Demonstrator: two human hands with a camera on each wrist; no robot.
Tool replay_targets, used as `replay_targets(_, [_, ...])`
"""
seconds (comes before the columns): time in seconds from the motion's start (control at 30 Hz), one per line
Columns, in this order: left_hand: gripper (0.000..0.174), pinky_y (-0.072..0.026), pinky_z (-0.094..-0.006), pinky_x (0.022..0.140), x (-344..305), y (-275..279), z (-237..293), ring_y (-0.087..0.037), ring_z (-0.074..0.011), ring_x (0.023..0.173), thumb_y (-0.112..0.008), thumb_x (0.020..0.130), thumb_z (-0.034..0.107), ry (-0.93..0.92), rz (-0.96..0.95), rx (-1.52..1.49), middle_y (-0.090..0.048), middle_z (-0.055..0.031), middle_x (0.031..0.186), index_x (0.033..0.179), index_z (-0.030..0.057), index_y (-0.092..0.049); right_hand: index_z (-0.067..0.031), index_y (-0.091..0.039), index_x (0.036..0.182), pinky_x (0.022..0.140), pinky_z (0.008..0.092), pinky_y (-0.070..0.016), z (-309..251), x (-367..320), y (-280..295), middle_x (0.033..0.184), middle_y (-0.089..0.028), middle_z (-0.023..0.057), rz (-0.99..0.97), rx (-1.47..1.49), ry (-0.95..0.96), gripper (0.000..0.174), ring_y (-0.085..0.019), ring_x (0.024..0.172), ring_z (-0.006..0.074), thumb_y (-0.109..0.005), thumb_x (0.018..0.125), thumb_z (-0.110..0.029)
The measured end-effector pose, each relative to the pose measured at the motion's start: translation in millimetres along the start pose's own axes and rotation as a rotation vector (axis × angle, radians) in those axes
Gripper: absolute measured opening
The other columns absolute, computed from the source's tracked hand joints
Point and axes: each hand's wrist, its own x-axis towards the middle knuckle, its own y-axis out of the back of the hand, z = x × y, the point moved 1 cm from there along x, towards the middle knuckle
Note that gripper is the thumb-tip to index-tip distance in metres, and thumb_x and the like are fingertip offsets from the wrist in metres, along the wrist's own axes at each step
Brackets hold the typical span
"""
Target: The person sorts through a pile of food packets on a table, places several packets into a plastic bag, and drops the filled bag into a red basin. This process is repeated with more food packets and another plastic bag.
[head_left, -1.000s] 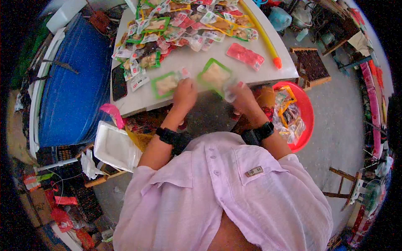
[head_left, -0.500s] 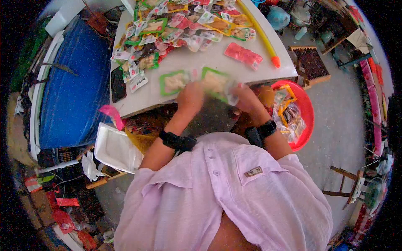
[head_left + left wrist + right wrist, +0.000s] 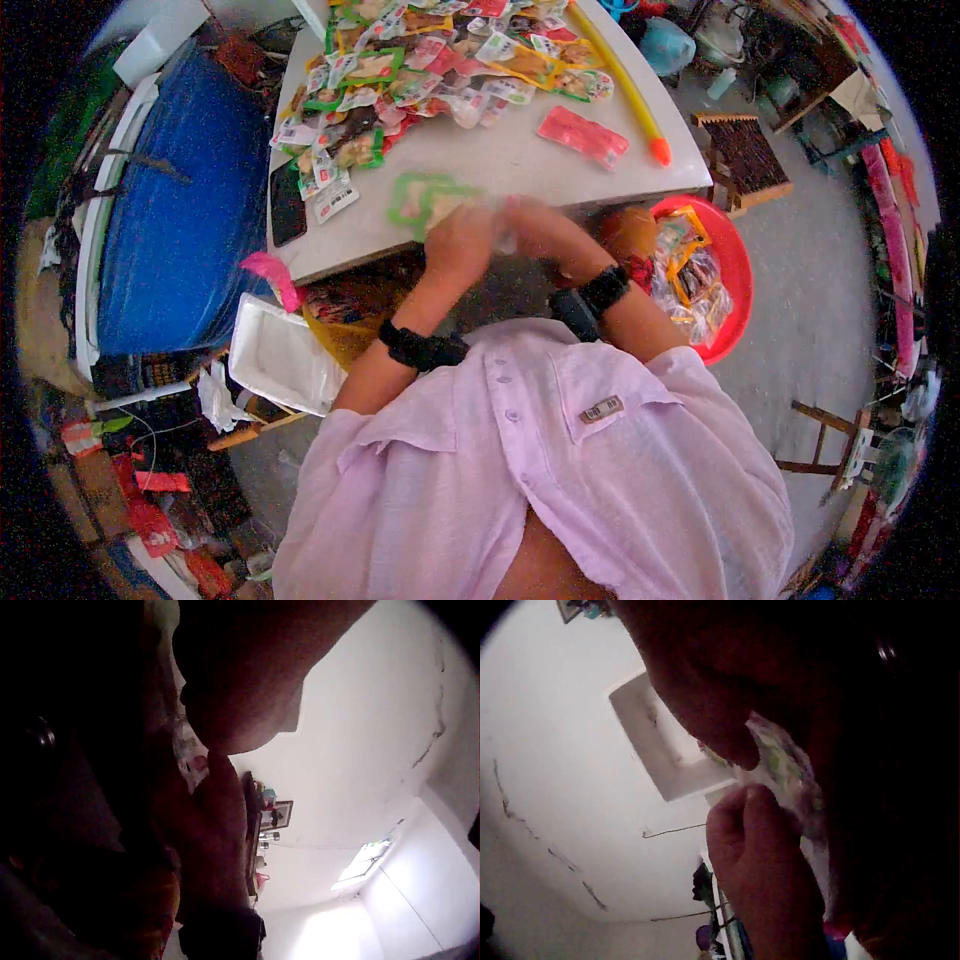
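Two green-edged food packets (image 3: 415, 200) overlap, blurred, above the table's near edge. My left hand (image 3: 462, 245) pinches them at their near end. Close beside it, my right hand (image 3: 550, 238) has its fingertips on the same end, blurred by motion. In the right wrist view, the left hand's thumb and finger (image 3: 757, 847) pinch the packet corner, and a clear and green packet (image 3: 784, 765) shows between both hands. The left wrist view is dark, with the hands meeting at the fingertips. A pink packet (image 3: 583, 137) lies alone on the table to the right.
A heap of sealed food packets (image 3: 430, 70) covers the back of the white table (image 3: 480, 160). A yellow tube (image 3: 625, 85) lies along its right side, a black phone (image 3: 287, 205) at its left. Below right stands a red basin (image 3: 738, 290) with packets; lower left, a white foam box (image 3: 280, 350).
My right hand has moved left to meet my left hand. The two packets, held apart before, now overlap by the left hand.
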Motion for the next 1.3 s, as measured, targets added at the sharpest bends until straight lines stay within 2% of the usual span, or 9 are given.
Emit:
replay_targets(0.03, [0.015, -0.0401, -0.0398, 0.060, -2, -2, -3, -0.048, -0.0310, 0.069, -0.041, 0.073, 0.016, 0.002, 0.033, -0.003, -0.050, -0.0138, 0.074, 0.074, 0.0036, -0.049, -0.0049, -0.054, 0.079, 0.058, 0.0370, -0.0417, 6, -2, -4, 0.069, -0.054, 0.0133, 0.056, -0.206, 0.177, 0.018, -0.052, 0.065, 0.0285, -0.050, 0.064, -0.014])
replay_targets(0.13, [0.014, -0.0396, -0.0405, 0.057, -7, -10, -10, -0.048, -0.0318, 0.066, -0.042, 0.073, 0.016, 0.015, 0.069, -0.013, -0.049, -0.0141, 0.072, 0.074, 0.0039, -0.049, -0.0029, -0.053, 0.074, 0.057, 0.0385, -0.0419, -29, -6, 28, 0.067, -0.053, 0.0145, -0.085, 0.450, -0.596, 0.017, -0.051, 0.065, 0.0307, -0.052, 0.060, -0.013])
replay_targets(0.3, [0.015, -0.0385, -0.0421, 0.054, -4, -16, -9, -0.047, -0.0331, 0.061, -0.039, 0.074, 0.018, 0.046, -0.006, -0.031, -0.048, -0.0144, 0.069, 0.072, 0.0049, -0.047, -0.0035, -0.051, 0.071, 0.046, 0.0267, -0.0358, 7, 0, -9, 0.058, -0.048, 0.0056, 0.035, 0.330, -0.061, 0.022, -0.044, 0.050, 0.0159, -0.044, 0.074, -0.024])
replay_targets(0.53, [0.015, -0.0378, -0.0429, 0.054, -8, -3, -12, -0.046, -0.0324, 0.061, -0.039, 0.073, 0.018, -0.001, 0.015, 0.015, -0.048, -0.0134, 0.070, 0.071, 0.0064, -0.047, -0.0006, -0.048, 0.065, 0.046, 0.0360, -0.0390, -1, 22, -7, 0.053, -0.048, 0.0130, 0.168, 0.770, -0.683, 0.017, -0.048, 0.047, 0.0261, -0.049, 0.070, -0.017])
replay_targets(0.67, [0.015, -0.0377, -0.0427, 0.055, -9, -14, -20, -0.046, -0.0320, 0.063, -0.039, 0.073, 0.018, -0.010, 0.038, -0.013, -0.048, -0.0133, 0.071, 0.071, 0.0060, -0.047, -0.0014, -0.046, 0.067, 0.039, 0.0308, -0.0348, -1, 21, -13, 0.051, -0.044, 0.0076, 0.306, 0.534, -0.367, 0.023, -0.041, 0.041, 0.0167, -0.043, 0.077, -0.021])
replay_targets(0.73, [0.015, -0.0376, -0.0424, 0.056, -8, -16, -21, -0.046, -0.0319, 0.064, -0.039, 0.073, 0.018, -0.005, 0.041, -0.027, -0.048, -0.0134, 0.070, 0.070, 0.0055, -0.047, -0.0043, -0.044, 0.070, 0.035, 0.0259, -0.0302, -7, 20, -20, 0.054, -0.040, 0.0037, 0.459, 1.153, -0.638, 0.023, -0.037, 0.040, 0.0113, -0.045, 0.077, -0.026])
replay_targets(0.83, [0.016, -0.0376, -0.0421, 0.057, -1, -17, -20, -0.046, -0.0316, 0.065, -0.038, 0.074, 0.017, 0.002, 0.022, -0.001, -0.048, -0.0135, 0.070, 0.070, 0.0051, -0.047, -0.0038, -0.044, 0.066, 0.034, 0.0260, -0.0295, -11, 21, -17, 0.054, -0.041, 0.0037, 0.602, 1.165, -0.641, 0.021, -0.035, 0.038, 0.0112, -0.048, 0.075, -0.023])
replay_targets(0.97, [0.016, -0.0376, -0.0420, 0.059, 8, -15, -14, -0.047, -0.0312, 0.066, -0.037, 0.075, 0.017, 0.003, -0.050, 0.026, -0.049, -0.0135, 0.071, 0.071, 0.0052, -0.047, -0.0035, -0.046, 0.064, 0.041, 0.0281, -0.0336, 35, 24, -35, 0.054, -0.043, 0.0049, 0.228, 0.051, -0.052, 0.013, -0.040, 0.047, 0.0156, -0.051, 0.068, -0.015])
replay_targets(1.3, [0.020, -0.0383, -0.0427, 0.055, 1, -7, -14, -0.048, -0.0319, 0.065, -0.037, 0.075, 0.018, 0.014, -0.045, -0.031, -0.048, -0.0151, 0.072, 0.090, 0.0079, -0.049, -0.0054, -0.054, 0.063, 0.052, 0.0358, -0.0384, 2, 29, -16, 0.063, -0.053, 0.0107, -0.020, -0.278, 0.179, 0.012, -0.049, 0.058, 0.0277, -0.054, 0.059, -0.017])
